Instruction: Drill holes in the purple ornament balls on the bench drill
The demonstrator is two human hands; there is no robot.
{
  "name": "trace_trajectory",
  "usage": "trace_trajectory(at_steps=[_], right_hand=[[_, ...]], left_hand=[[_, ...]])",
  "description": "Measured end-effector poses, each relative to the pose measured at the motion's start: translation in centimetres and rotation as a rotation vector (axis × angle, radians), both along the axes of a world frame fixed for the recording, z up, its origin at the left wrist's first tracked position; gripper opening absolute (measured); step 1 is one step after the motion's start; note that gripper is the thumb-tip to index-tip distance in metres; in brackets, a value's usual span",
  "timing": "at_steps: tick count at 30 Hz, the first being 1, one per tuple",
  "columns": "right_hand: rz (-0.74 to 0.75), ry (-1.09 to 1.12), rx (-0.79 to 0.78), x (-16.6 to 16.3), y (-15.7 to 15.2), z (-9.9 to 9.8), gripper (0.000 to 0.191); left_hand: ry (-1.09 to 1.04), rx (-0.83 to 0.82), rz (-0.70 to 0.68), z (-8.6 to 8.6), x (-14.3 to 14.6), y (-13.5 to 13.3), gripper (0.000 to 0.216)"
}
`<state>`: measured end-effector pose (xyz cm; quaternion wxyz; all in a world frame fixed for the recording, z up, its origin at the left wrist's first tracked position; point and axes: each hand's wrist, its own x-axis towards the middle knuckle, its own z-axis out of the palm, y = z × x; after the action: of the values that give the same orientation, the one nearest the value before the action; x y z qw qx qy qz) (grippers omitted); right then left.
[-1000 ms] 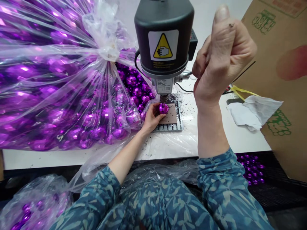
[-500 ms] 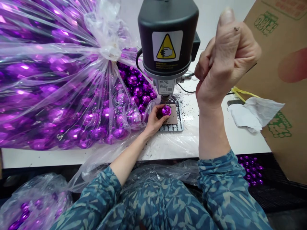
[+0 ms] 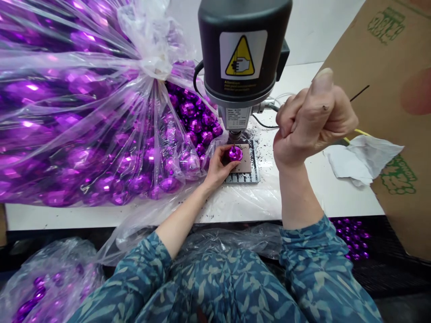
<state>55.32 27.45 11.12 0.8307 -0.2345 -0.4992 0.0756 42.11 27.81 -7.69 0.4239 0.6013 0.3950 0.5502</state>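
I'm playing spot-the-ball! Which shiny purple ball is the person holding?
The faceted ball pinched by the left hand over the brown board. No hand touches the other purple balls, like those in the clear plastic bag.

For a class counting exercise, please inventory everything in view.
Table: 1, white, centre
Machine: 1, black, upper centre
Warning label: 1, yellow and white, on machine
Metal plate: 1, grey, below machine
Board: 1, brown, on plate
Held ball: 1, purple, at board
Cables: several, mostly black, beside machine
Flecks: many, dark, around plate
Large bag: 1, clear, left
Bagged balls: many, purple, inside it
Small bag: 1, clear, lower left
Other balls: many, purple, lower right
Crumpled sheet: count unclear, white, table's right
Cardboard box: 1, brown, right
Sleeves: 2, blue patterned, forearms
Left hand: 1, bare, holding ball
Right hand: 1, bare, raised fist
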Motion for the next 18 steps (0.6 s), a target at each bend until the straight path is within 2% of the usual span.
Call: trace_trajectory(at_steps=[5, 11, 18], right_hand=[[-0.025, 0.027, 0.017, 0.2, 0.5, -1.1, 0.057], [-0.121, 0.011, 0.032, 0.6, 1.0, -2.6, 0.065], [-0.016, -0.077, 0.294, 1.0, 1.7, -4.2, 0.056]], left_hand=[[0.009, -0.005, -0.002, 0.3, 0.0, -0.1, 0.062], [-0.011, -0.002, -0.011, 0.2, 0.0, 0.0, 0.063], [-0.005, 0.003, -0.014, 0.2, 0.0, 0.0, 0.063]])
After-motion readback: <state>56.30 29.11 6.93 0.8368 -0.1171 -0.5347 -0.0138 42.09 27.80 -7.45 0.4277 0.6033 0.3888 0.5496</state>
